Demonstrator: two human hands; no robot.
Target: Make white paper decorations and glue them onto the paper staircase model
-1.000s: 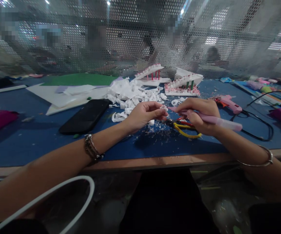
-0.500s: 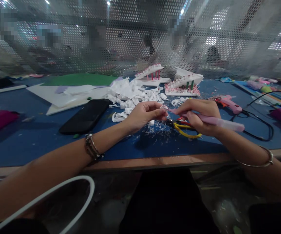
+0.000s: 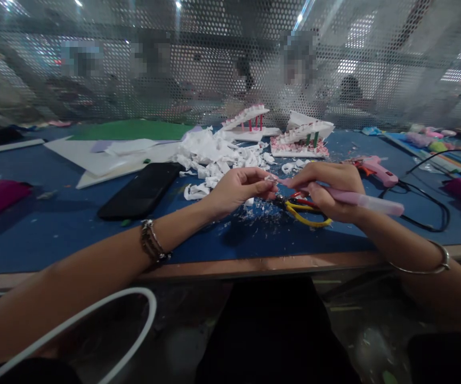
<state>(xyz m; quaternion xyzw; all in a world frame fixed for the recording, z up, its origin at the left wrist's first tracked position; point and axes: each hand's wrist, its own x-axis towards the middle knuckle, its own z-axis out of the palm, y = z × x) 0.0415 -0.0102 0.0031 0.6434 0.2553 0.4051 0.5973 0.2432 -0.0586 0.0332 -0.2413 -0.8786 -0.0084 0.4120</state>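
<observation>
My left hand pinches a tiny pale pinkish piece between thumb and fingertips; its kind is too small to make out. My right hand is closed in a pen grip round a pink tool with a clear handle end, which looks like a craft pen or brush. Its tip points left and meets the small piece. Below the hands lie pliers with red and yellow handles, partly hidden by my right hand. Fine white shavings are scattered on the blue table.
A heap of torn white scraps lies behind my left hand. Two small white stair models stand at the back. A black phone is on the left, a pink glue gun with a black cord on the right. A white cable loops in front.
Both hands keep their grips and shift very slightly to the right. The tool's tip stays at the small piece; the things on the table look the same.
</observation>
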